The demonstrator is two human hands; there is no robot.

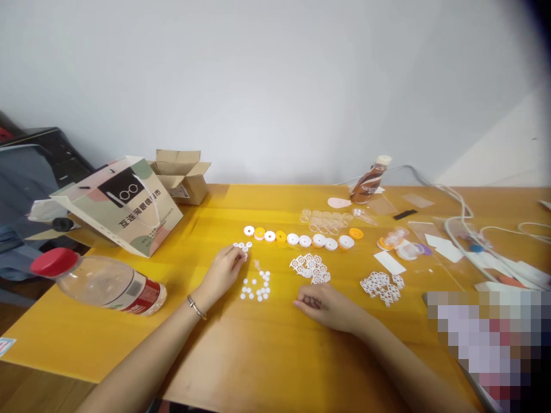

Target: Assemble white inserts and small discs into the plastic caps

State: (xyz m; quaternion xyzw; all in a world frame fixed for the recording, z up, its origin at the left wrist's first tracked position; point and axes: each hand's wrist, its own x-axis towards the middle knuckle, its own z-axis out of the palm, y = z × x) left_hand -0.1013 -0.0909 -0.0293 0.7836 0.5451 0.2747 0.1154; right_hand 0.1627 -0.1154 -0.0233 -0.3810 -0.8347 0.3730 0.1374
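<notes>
My left hand (221,274) is closed in a pinch at a small cluster of white discs (241,245). A pale bit, seemingly one of these discs, shows at its fingertips. Nearer to me lies a scatter of small white discs (259,296), with tiny clear pieces (257,264) above them. My right hand (322,307) rests on the table with its fingers curled inward; whatever they may hold is hidden. Just beyond it is a pile of white openwork wheels (310,267). Behind both hands runs a row of white and yellow round cases (305,241).
A bottle with a red cap (109,284) lies at the left, before a paper bag (142,223) and a cardboard box (185,175). Clear rings (327,221) and a brown drink bottle (369,182) are behind. More openwork wheels (382,287), clear parts (404,245) and white cables (462,212) occupy the right.
</notes>
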